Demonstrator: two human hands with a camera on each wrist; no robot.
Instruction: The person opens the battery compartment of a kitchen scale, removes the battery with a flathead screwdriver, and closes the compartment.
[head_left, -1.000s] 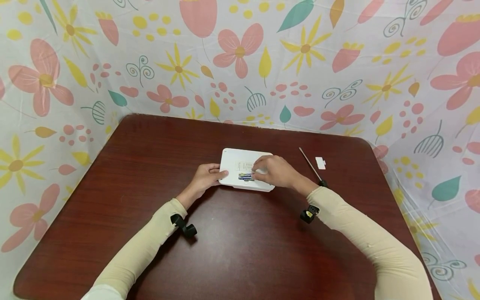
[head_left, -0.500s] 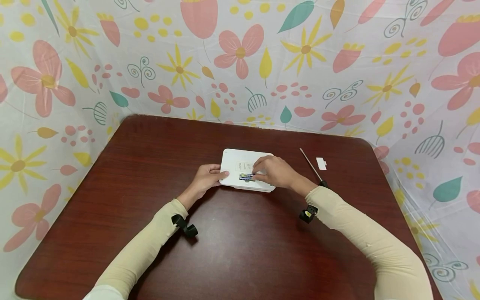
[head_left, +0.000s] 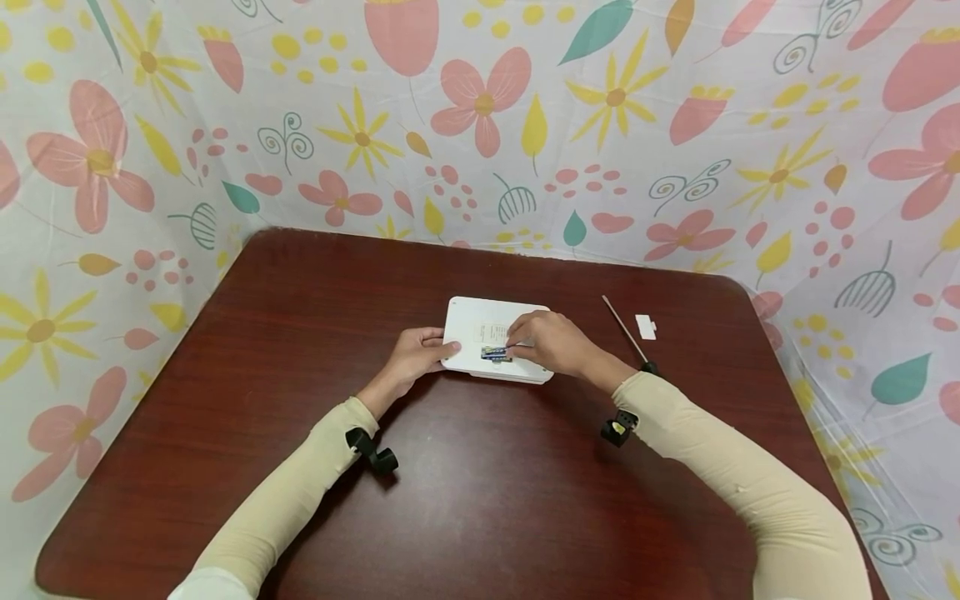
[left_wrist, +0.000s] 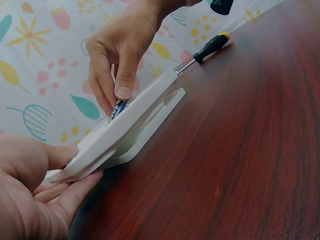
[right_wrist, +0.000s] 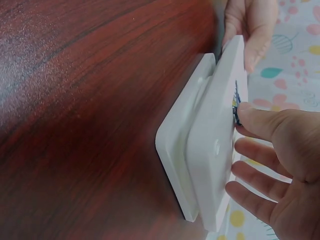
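Observation:
A flat white device (head_left: 467, 317), two layers thick with rounded corners, lies with a printed label and a battery recess facing up. My left hand (head_left: 411, 358) grips its left edge, thumb on top and fingers underneath. Blue batteries (head_left: 495, 353) show in the recess. Over the recess, my right hand (head_left: 558, 343) pinches a battery (left_wrist: 119, 108) at its right end between thumb and forefinger. In the right wrist view the other right fingers (right_wrist: 260, 175) are spread beside the device's face. How far that battery sits in the recess is partly hidden by the fingertips.
To the right lies a screwdriver (head_left: 624, 327) with a black handle (left_wrist: 212, 47), partly behind my right forearm. A small white battery cover (head_left: 646, 327) is beyond it. The dark wooden table (head_left: 465, 500) meets a flowered curtain (head_left: 405, 108) at the back.
Both hands and the white device stay nearly in place. Under the right fingertips, the blue of the battery shows a little more than a second ago.

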